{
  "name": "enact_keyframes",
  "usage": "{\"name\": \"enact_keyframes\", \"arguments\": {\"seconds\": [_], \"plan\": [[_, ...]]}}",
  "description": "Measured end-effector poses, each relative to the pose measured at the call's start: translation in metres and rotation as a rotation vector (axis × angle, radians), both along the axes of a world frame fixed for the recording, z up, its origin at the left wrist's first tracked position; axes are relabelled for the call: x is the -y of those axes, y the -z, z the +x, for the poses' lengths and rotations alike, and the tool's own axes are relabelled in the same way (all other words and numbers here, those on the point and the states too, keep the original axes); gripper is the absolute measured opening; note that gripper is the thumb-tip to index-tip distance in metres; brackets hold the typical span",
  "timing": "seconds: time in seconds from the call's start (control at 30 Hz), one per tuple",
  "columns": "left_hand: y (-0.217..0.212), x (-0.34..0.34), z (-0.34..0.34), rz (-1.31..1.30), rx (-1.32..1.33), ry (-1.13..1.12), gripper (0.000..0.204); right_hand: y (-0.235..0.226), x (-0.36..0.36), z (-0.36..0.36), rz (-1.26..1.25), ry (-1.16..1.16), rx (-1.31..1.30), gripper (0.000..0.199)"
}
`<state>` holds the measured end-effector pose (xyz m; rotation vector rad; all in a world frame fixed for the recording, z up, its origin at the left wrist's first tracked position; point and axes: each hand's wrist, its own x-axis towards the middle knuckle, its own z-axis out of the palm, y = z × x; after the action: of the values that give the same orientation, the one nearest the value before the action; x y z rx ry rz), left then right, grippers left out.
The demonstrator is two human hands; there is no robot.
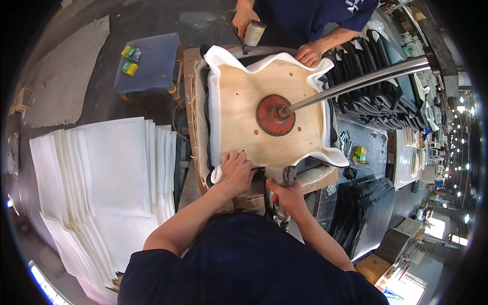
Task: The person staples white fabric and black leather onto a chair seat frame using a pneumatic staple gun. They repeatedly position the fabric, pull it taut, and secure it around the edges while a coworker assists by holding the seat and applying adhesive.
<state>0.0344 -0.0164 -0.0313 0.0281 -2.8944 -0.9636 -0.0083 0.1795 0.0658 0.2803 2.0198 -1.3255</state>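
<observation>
A pale plywood panel (239,109) with several holes lies in front of me, edged by wavy white padding (215,96) and dark cover material (308,163). A red round pressing disc (263,115) on a metal rod (356,80) rests on the panel's middle. My left hand (235,172) is closed over the near edge, fingers curled onto the cover and padding at the near left corner. My right hand (290,198) grips a pneumatic staple gun (280,174), its nose at the panel's near edge beside my left hand.
Across from me a co-worker's hand (244,16) holds another staple gun (254,33); their other hand (311,54) presses the far edge. White sheets (117,168) are stacked at left, beside a blue-topped stool (147,61) bearing small boxes. Dark covers (363,203) lie at right.
</observation>
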Motion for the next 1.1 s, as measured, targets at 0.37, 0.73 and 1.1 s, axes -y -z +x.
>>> {"name": "enact_keyframes", "arguments": {"seconds": [0.37, 0.73, 1.1], "plan": [[-0.002, 0.001, -0.016, 0.100, 0.003, 0.041, 0.019, 0.002, -0.001, -0.004, 0.012, -0.027, -0.049, 0.031], [0.009, -0.008, -0.018, 0.200, -0.043, -0.100, 0.019, -0.002, 0.013, -0.004, 0.129, -0.012, 0.026, 0.027], [0.009, -0.011, -0.019, 0.195, -0.017, -0.111, 0.021, -0.009, 0.028, -0.005, 0.253, -0.063, -0.038, 0.032]]}}
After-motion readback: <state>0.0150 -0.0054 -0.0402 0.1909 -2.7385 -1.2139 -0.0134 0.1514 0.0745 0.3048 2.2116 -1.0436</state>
